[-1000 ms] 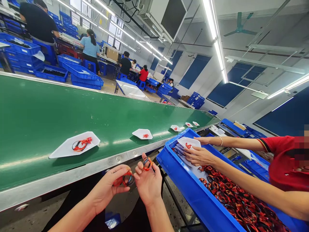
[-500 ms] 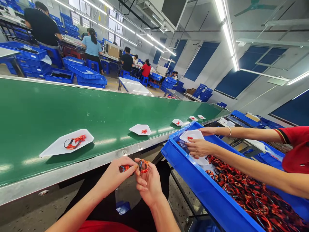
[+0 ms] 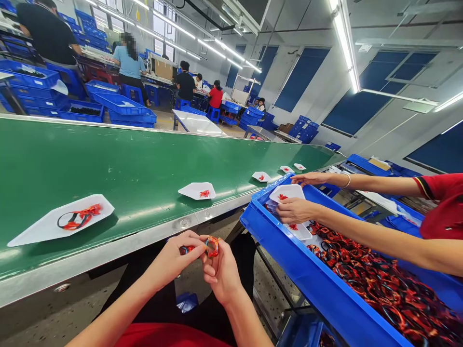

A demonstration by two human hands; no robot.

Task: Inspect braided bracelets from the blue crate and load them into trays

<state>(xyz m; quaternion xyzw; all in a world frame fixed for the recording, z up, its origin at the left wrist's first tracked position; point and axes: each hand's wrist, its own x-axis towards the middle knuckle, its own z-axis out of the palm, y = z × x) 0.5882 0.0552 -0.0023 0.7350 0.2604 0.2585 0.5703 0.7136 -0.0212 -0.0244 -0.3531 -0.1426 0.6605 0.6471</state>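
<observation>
Mostly orange-red, the ring-shaped band (image 3: 216,246)

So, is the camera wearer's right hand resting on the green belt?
No, the right hand holds an orange-red loop in front of the green belt, off its surface.

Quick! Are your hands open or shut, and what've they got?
Left hand: closed, holding a mostly hidden red band.
Right hand: closed, holding a red-orange looped band.

Blue crates (image 3: 133,117) stacked far beyond the hands (image 3: 221,275) to the left, a white-topped table (image 3: 198,124) set well ahead, tube lights (image 3: 345,48) hung overhead, dark blue panels (image 3: 300,79), possibly blinds, mounted far off to the right
</observation>
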